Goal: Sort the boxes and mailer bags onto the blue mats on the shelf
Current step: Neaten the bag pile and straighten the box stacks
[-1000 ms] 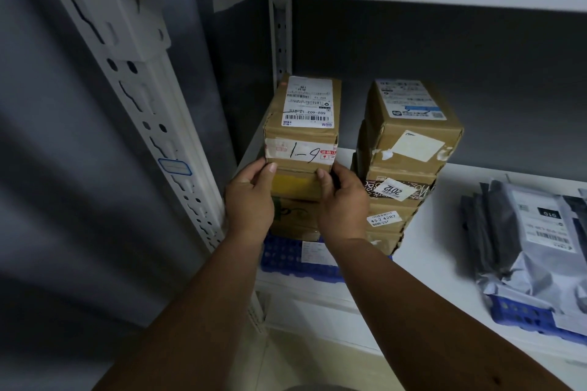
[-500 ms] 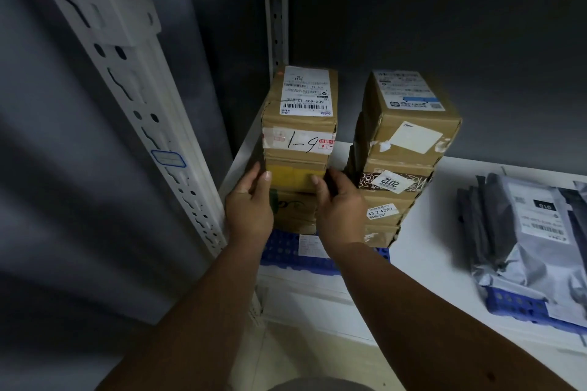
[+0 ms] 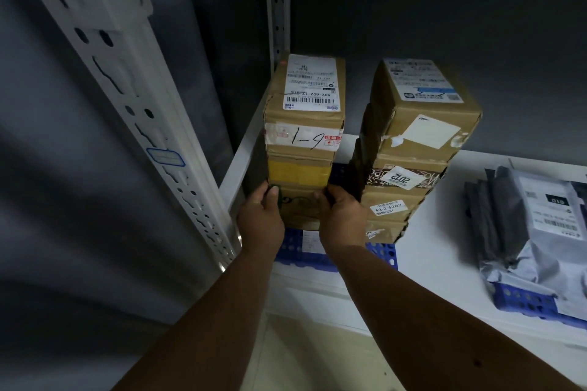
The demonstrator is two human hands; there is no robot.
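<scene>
Two stacks of brown cardboard boxes stand on a blue mat (image 3: 382, 255) at the left end of the white shelf. The left stack (image 3: 303, 136) has a box marked "1-6" on top. My left hand (image 3: 262, 220) grips the left side of the lowest box (image 3: 300, 206) in that stack, and my right hand (image 3: 341, 217) grips its right side. The right stack (image 3: 413, 149) stands close beside it, leaning a little. Grey mailer bags (image 3: 540, 225) lie on a second blue mat (image 3: 521, 300) at the right.
A white perforated shelf upright (image 3: 133, 111) slants down on the left, close to my left wrist. A second upright (image 3: 278, 3) stands behind the left stack. Bare white shelf board (image 3: 444, 232) lies between the two mats. The wall behind is dark grey.
Both hands have slid down the left stack, from just under the "1-6" box to the lowest box. The stacks stay in place.
</scene>
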